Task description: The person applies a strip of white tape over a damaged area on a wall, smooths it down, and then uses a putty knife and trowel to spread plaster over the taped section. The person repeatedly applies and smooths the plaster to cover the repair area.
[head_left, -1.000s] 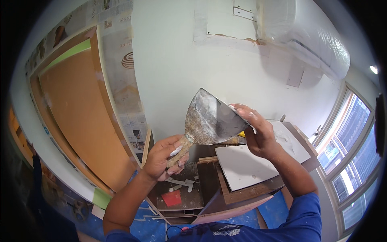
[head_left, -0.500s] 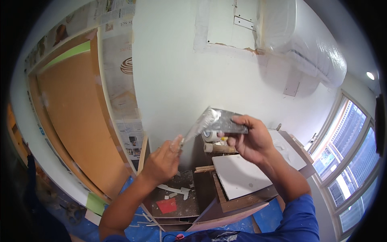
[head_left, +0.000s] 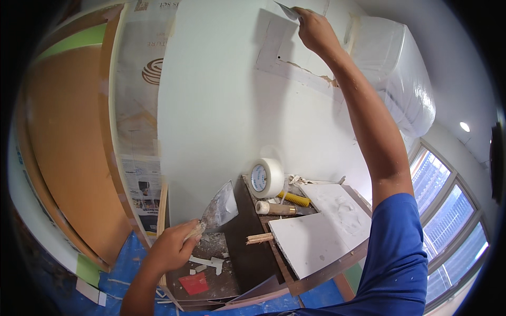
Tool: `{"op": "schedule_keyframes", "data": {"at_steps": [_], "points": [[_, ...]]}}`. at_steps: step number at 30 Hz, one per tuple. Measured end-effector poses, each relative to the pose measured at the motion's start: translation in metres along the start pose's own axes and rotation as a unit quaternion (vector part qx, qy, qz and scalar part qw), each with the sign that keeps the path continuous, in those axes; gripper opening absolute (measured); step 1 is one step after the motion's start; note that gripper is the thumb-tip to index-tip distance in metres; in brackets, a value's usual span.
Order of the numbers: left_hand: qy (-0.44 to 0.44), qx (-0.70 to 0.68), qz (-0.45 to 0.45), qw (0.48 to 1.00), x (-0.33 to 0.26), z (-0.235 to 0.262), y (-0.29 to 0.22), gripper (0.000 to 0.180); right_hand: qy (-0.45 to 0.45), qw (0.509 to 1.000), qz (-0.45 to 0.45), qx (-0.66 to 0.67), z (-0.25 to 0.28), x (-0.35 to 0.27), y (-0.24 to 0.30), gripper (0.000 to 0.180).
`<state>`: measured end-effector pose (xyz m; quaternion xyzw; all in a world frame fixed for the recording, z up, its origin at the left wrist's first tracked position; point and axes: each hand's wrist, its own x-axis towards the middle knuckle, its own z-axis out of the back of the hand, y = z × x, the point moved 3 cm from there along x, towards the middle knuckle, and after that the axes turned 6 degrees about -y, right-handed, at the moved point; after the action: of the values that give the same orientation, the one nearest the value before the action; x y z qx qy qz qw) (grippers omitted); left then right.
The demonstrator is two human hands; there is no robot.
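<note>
My left hand (head_left: pixel 175 245) is closed round the handle of a putty knife (head_left: pixel 220 206). Its wide blade, smeared with white filler, points up over the cabinet top. Raised high, my right hand (head_left: pixel 317 32) grips a flat metal putty blade (head_left: pixel 287 10) at the white wall (head_left: pixel 216 100), close to the top of the picture. Whether the blade's edge touches the wall I cannot tell. Below and right of it a patched area (head_left: pixel 303 50) shows a ragged brown edge.
On the brown cabinet (head_left: pixel 253 258) are a roll of white tape (head_left: pixel 268 178), a wooden-handled tool (head_left: pixel 276 208), a yellow tool (head_left: pixel 294 199) and white boards (head_left: pixel 311 242). A plastic-wrapped unit (head_left: pixel 403 79) juts from the wall at right; an orange door (head_left: pixel 68 152) stands left.
The two blades have come apart. My right hand has risen to the upper wall with the metal putty blade; my left hand has dropped down and left with the putty knife. The view has shifted.
</note>
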<state>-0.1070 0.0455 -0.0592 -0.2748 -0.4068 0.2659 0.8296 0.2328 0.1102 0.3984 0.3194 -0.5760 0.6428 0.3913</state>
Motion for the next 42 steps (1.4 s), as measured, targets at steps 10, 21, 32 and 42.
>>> {"op": "schedule_keyframes", "data": {"at_steps": [10, 21, 32, 42], "points": [[-0.004, -0.049, 0.016, 0.999, 0.003, 0.001, 0.007, 0.043, -0.006, 0.996, 0.018, -0.082, -0.049, -0.023, 0.012, 0.039], [0.018, -0.055, 0.067, 0.996, 0.000, 0.007, 0.006, 0.042, 0.046, 0.998, -0.033, 0.014, -0.033, -0.090, 0.067, 0.041], [0.021, -0.058, 0.057, 0.996, 0.004, 0.007, 0.003, 0.042, -0.012, 0.993, 0.046, -0.105, -0.046, -0.015, 0.024, 0.038], [0.026, -0.062, 0.067, 0.995, 0.004, 0.007, -0.003, 0.041, 0.037, 0.999, 0.014, -0.010, -0.066, -0.165, 0.112, 0.052]]}}
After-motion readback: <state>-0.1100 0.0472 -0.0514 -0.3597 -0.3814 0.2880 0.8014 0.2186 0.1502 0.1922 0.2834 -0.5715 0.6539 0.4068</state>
